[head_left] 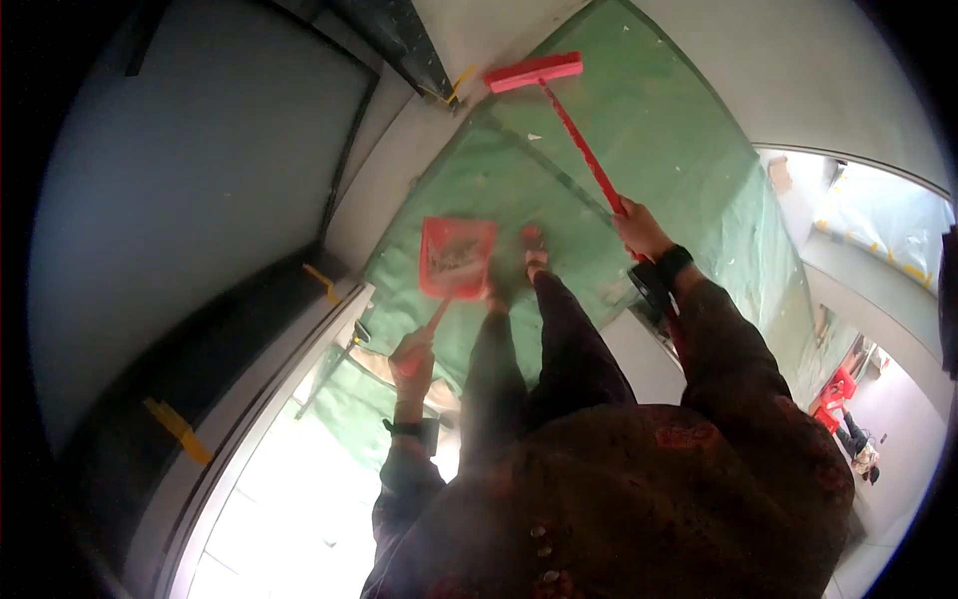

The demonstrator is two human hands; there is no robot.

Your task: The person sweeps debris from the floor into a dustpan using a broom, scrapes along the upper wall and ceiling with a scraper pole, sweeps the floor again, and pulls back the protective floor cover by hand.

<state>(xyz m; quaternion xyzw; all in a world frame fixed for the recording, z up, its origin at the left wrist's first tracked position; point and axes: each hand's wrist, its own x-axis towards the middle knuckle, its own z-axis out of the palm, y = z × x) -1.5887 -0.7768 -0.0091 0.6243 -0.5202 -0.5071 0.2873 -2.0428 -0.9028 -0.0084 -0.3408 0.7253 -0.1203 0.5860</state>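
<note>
My left hand (411, 361) is closed around the handle of a red dustpan (483, 238). Grey debris (454, 256) lies in the pan, which is beside my feet and looks slightly blurred. My right hand (641, 228) grips the red stick of a broom (579, 140). The broom's pink-red head (534, 72) is stretched out ahead, close to the wall's foot at the top of the view. Whether the dustpan touches the floor I cannot tell.
A green sheet (619, 110) with small scraps covers the floor. Dark panels (200, 150) with yellow tape stand at the left. A door frame (269, 439) runs along the lower left. Red items (834, 397) lie at the far right.
</note>
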